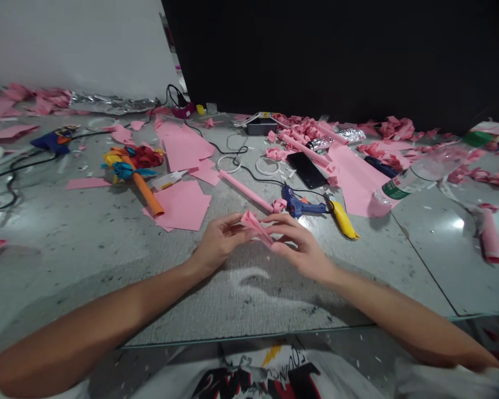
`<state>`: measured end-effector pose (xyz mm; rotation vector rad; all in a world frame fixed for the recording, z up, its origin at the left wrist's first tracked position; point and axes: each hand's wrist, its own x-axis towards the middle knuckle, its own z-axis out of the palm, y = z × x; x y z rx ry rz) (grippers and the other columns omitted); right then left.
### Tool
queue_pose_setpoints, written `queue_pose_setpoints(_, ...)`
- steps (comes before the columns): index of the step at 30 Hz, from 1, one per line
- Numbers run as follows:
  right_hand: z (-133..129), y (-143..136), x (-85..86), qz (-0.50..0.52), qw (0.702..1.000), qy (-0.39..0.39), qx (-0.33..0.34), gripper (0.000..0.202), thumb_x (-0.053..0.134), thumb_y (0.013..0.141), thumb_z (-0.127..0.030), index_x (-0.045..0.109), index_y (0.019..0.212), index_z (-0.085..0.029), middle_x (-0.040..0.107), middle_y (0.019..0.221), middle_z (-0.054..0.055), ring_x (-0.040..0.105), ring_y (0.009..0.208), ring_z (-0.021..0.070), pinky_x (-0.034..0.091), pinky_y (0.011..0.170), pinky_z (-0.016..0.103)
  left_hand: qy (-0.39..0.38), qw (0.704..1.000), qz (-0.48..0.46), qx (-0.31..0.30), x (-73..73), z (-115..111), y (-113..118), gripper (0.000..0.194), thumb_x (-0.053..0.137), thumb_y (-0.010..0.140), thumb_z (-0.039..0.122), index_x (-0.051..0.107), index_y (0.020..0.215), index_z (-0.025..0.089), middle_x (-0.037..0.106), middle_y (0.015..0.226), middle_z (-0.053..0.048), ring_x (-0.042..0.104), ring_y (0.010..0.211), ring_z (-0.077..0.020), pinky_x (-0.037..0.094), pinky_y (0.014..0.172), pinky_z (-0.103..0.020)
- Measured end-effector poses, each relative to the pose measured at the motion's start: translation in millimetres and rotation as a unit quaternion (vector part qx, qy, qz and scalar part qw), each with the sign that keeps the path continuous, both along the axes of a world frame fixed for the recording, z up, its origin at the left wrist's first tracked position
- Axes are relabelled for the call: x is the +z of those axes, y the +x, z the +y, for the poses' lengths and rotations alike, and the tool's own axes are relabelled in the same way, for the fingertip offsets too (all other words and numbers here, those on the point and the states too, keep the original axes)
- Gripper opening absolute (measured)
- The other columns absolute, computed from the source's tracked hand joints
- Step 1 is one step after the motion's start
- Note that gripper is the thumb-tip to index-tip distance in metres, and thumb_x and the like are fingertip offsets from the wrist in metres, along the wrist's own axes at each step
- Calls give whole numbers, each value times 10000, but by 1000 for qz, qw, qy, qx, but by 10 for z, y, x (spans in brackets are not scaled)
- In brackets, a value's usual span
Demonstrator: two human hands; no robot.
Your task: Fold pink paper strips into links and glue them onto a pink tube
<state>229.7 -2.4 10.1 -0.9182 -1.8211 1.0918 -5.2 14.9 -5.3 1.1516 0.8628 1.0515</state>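
Note:
Between my hands, above the near middle of the table, is a small folded piece of pink paper [255,224]. My left hand [220,241] pinches its left side between thumb and fingers. On the other side, the fingers and thumb of my right hand [297,244] close on the paper's right edge. Just beyond lies a rolled pink paper stick [247,191] with a crumpled pink paper flower [279,206] at its near end. Beside it a blue hot glue gun [301,205] rests on the table, close to a yellow tapered object [344,220].
Pink paper sheets [183,205] lie left of centre, beside an orange paper tube with coloured paper flowers [143,188]. A black phone [306,170], a plastic bottle [407,185] and a pink roll [491,235] are on the right. Cables [249,169] cross the table [249,299].

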Motion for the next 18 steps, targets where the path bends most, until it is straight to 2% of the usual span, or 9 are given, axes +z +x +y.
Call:
queue_pose_setpoints(2, 4, 2, -1, -16, 999, 32, 11, 301, 649, 1073, -486, 817, 1230, -292, 636, 1474, 100, 584, 1403, 284, 557, 1080, 458, 15, 1000, 11, -5, 16, -11, -3, 336, 912, 821, 426, 834, 1045, 188, 803, 1087, -75, 751, 1007, -243, 641, 867, -345)
queue_pose_setpoints(3, 13, 5, -11, -23, 999, 40, 4, 300, 609, 1099, -462, 821, 1230, -295, 636, 1488, 97, 575, 1422, 281, 511, 1150, 490, 23, 1000, 12, -12, 24, -16, -6, 321, 899, 838, 427, 839, 1053, 196, 801, 1099, -72, 746, 1023, -241, 636, 885, -342)
queue_pose_setpoints(5, 37, 10, -40, -37, 998, 43, -18, 275, 589, 1115, -394, 821, 1229, -301, 659, 1480, 91, 594, 1412, 272, 458, 1207, 519, 35, 999, 5, -28, 41, -24, -10, 344, 884, 858, 412, 837, 1138, 218, 798, 1166, -71, 740, 1081, -244, 620, 936, -340)
queue_pose_setpoints(7, 58, 10, -68, -51, 996, 60, -40, 223, 650, 1086, -333, 811, 1238, -308, 698, 1438, 83, 625, 1376, 270, 453, 1208, 526, 39, 998, 3, -47, 58, -29, -11, 413, 898, 843, 392, 821, 1214, 226, 790, 1247, -82, 731, 1148, -258, 599, 997, -351)
queue_pose_setpoints(9, 62, 4, -82, -63, 992, 97, -55, 206, 708, 1045, -283, 800, 1228, -306, 738, 1358, 77, 651, 1325, 272, 470, 1181, 522, 43, 997, 6, -57, 74, -34, -9, 472, 923, 808, 383, 811, 1236, 220, 789, 1269, -90, 724, 1175, -271, 582, 1032, -362)
queue_pose_setpoints(11, 50, -7, -84, -65, 989, 116, -66, 184, 718, 1017, -236, 789, 1180, -287, 759, 1245, 74, 680, 1230, 264, 520, 1101, 490, 52, 997, 17, -61, 90, -43, -8, 450, 921, 805, 378, 814, 1208, 208, 796, 1220, -85, 724, 1145, -260, 577, 1023, -350)
queue_pose_setpoints(13, 34, -14, -87, -48, 992, 83, -81, 170, 712, 990, -200, 758, 1141, -263, 752, 1120, 60, 704, 1060, 232, 576, 948, 417, 55, 996, 29, -68, 100, -54, -10, 375, 865, 864, 388, 813, 1185, 200, 796, 1148, -75, 726, 1058, -230, 588, 954, -324)
queue_pose_setpoints(15, 27, -10, -103, -25, 995, 23, -93, 199, 724, 958, -188, 722, 1147, -250, 732, 1054, 40, 693, 925, 194, 579, 803, 341, 48, 995, 49, -75, 103, -60, -15, 305, 787, 931, 394, 814, 1154, 188, 783, 1060, -68, 715, 942, -199, 598, 850, -300)
queue_pose_setpoints(18, 48, 12, -134, -21, 996, -17, -89, 234, 734, 940, -195, 718, 1167, -247, 735, 1084, 35, 690, 931, 178, 560, 765, 300, 51, 993, 91, -63, 90, -54, -19, 237, 731, 962, 370, 814, 1061, 172, 752, 954, -57, 682, 839, -179, 588, 727, -277)
